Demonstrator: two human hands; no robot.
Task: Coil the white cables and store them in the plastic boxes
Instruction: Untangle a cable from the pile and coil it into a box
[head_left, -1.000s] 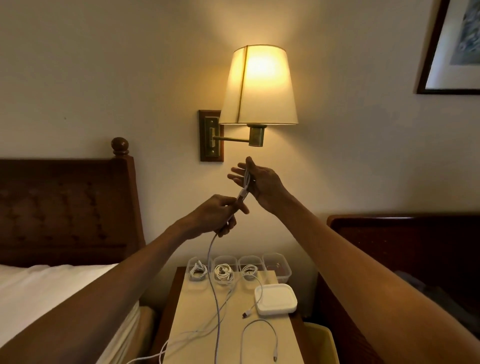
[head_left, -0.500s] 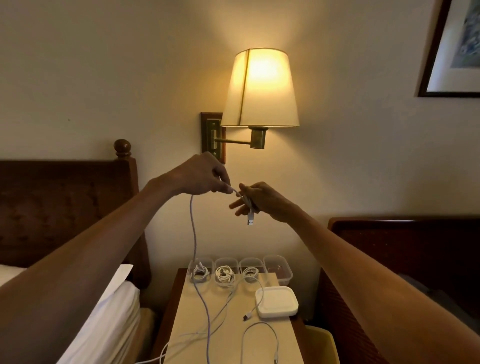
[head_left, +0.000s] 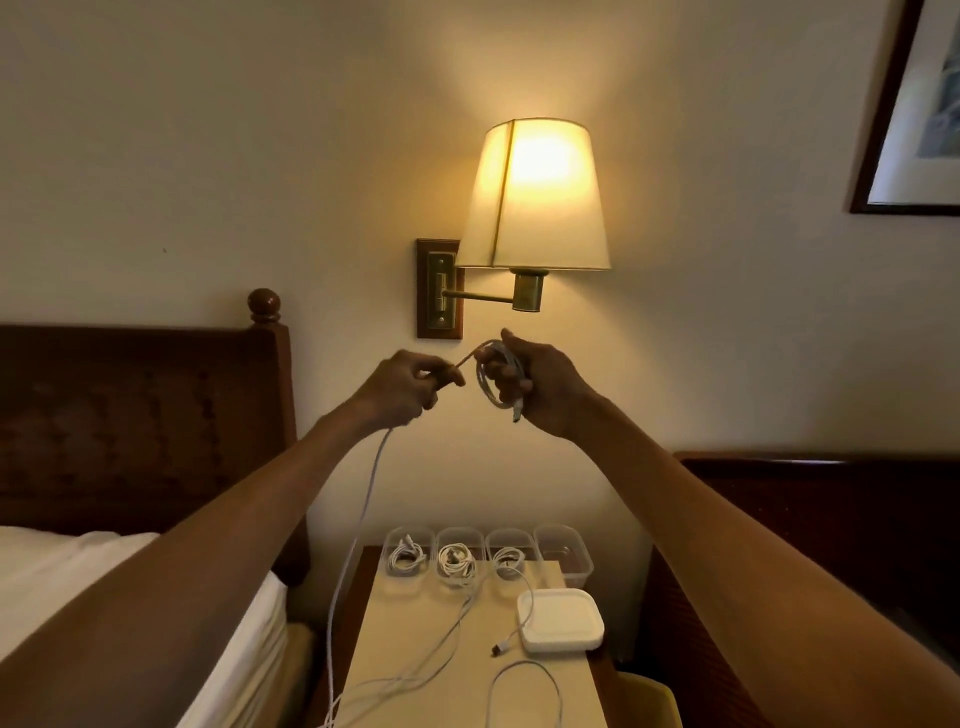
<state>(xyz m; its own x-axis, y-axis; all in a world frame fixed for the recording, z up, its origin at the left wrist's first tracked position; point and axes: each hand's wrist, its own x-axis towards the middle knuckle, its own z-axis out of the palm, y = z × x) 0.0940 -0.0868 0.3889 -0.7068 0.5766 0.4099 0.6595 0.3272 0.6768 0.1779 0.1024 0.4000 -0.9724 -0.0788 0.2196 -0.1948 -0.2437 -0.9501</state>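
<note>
**Two hands winding one cable, tail trailing left**

I'm gripping a small coil of white cable (head_left: 482, 384) in my right hand (head_left: 543, 387), fingers curled through the loops. My left hand (head_left: 408, 387), just beside it, is pinching the feeding strand. The tail is hanging from the left hand down to the nightstand (head_left: 415, 639), among loose cables (head_left: 523, 663). At the far edge, the rightmost plastic box (head_left: 566, 561) is sitting empty.

Legible text: none. The plastic boxes (head_left: 563, 571) and the framed picture (head_left: 919, 109) on the wall carry no readable label, brand or number.
</note>
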